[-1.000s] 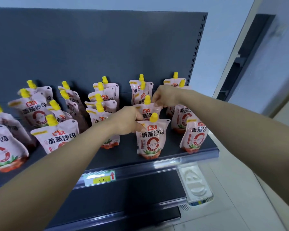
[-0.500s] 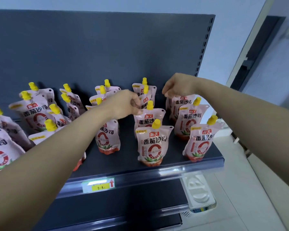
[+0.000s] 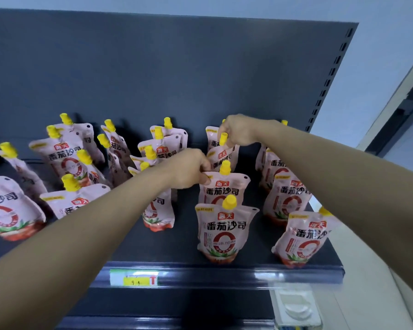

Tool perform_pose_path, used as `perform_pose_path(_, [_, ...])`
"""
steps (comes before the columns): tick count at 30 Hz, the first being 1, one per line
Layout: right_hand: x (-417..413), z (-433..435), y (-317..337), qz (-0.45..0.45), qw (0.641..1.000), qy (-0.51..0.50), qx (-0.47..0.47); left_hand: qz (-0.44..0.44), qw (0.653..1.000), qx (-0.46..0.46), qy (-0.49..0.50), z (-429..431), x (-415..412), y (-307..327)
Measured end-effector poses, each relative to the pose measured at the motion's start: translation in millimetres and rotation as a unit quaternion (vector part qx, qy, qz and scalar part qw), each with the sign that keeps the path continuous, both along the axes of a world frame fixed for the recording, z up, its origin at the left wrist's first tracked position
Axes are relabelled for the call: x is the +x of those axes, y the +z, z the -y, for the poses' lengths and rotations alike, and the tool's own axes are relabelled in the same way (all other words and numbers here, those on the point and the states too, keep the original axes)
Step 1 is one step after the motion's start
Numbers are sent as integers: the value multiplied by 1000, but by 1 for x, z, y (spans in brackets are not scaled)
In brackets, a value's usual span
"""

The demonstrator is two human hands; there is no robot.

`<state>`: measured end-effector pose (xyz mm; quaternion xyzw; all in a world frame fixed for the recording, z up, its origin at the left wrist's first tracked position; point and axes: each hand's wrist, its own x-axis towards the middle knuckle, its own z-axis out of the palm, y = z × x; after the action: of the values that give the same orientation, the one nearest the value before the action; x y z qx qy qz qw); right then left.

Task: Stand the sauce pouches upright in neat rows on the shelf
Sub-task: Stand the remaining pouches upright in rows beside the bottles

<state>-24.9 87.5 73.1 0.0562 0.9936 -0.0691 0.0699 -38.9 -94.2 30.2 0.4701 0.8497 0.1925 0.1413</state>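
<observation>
My right hand (image 3: 239, 133) shifted left across the shelf (image 3: 224, 272), now grasping third pouch (image 3: 221, 156) near its cap (image 3: 222, 139). My left hand (image 3: 188, 169) pinches second pouch (image 3: 224, 190) at corner.

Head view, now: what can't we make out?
Head view:
- price tag: blurred, digits unreadable.
- leftmost pouch: cut by left edge.
- pouch behind left forearm: top hidden by arm.
- left hand, right hand: backs face camera, grips unclear.
</observation>
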Motion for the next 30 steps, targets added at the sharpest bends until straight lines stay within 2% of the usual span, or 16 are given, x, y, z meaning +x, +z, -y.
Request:
perform_pose_path(4, [-4, -2, 0, 1, 1000, 9, 10, -8, 1000, -25, 5, 1, 0, -1])
perform_pose_path(9, [2, 0, 2, 22, 1000, 15, 4, 1, 1000, -23, 10, 0, -1, -2])
perform_pose_path(22, [15, -2, 6, 17, 999, -7, -50, -4, 1000, -21, 18, -2, -2, -3])
perform_pose_path(30, [18, -1, 2, 14, 999, -6, -52, -9, 999, -28, 20, -4, -2, -4])
